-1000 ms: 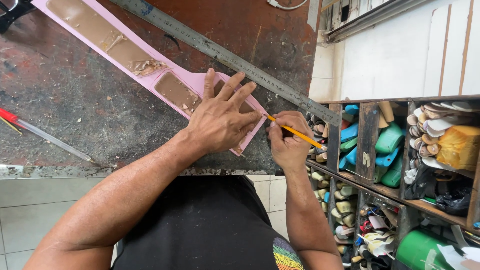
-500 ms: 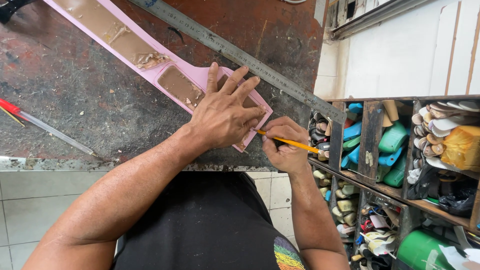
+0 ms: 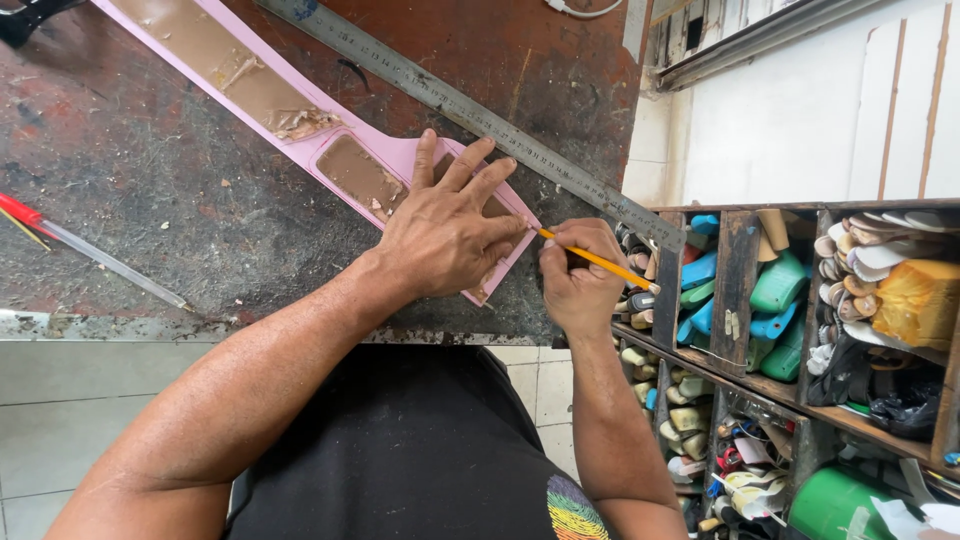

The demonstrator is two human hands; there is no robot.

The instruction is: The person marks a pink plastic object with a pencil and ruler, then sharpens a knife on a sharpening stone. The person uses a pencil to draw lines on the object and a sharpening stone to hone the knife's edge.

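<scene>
A long pink strip (image 3: 400, 155) with brown cut-out patches lies diagonally on the dark worn workbench (image 3: 150, 200). My left hand (image 3: 445, 230) presses flat, fingers spread, on the strip's near end. My right hand (image 3: 580, 275) grips a yellow pencil (image 3: 598, 260), whose tip touches the strip's edge right beside my left fingertips.
A long steel ruler (image 3: 470, 110) lies diagonally just beyond the strip. A red-handled tool (image 3: 90, 250) rests at the bench's left. To the right stand wooden shelves (image 3: 740, 270) packed with coloured shoe lasts, soles and a green can (image 3: 830, 500). Tiled floor lies below.
My right hand has shifted the pencil slightly along the strip's end. The left hand stays pressed on the strip.
</scene>
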